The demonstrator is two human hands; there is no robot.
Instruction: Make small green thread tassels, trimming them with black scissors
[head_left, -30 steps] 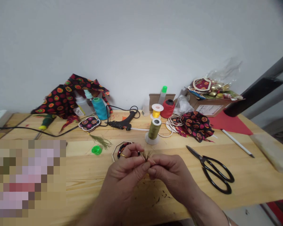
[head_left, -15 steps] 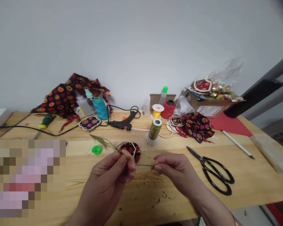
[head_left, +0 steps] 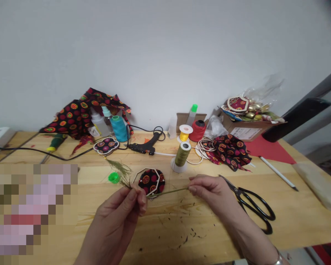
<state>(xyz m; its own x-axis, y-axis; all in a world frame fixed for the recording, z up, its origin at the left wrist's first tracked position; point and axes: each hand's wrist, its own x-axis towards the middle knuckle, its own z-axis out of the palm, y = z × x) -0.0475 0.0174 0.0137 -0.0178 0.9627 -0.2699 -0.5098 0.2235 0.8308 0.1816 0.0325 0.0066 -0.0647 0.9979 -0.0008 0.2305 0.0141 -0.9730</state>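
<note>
My left hand [head_left: 117, 211] pinches a thin bundle of olive-green thread [head_left: 169, 191], whose loose, frayed ends fan out above the fingers. The bundle's other end is gripped between the thumb and fingertips of my right hand [head_left: 209, 193], so it stretches nearly straight from hand to hand. Just behind it on the table lie a round piece of black patterned fabric [head_left: 146, 180] and a pale octagonal frame [head_left: 136, 174] that overlaps it. An upright spool of olive thread [head_left: 182, 154] stands beyond. Beside my right forearm rest black-handled scissors [head_left: 255, 206], partly covered by the arm.
A green cap [head_left: 114, 177] sits near my left hand. Farther back are a black glue gun [head_left: 145, 146], a blue thread cone [head_left: 118, 129], a red thread cone [head_left: 198, 131] and patterned cloth [head_left: 233, 151]. A white pencil [head_left: 278, 173] lies to the right. Dark scraps dot the tabletop.
My hands have moved apart, the left one toward the left and the right one toward the right. A longer stretch of thread now shows between them, and more of the round fabric is visible.
</note>
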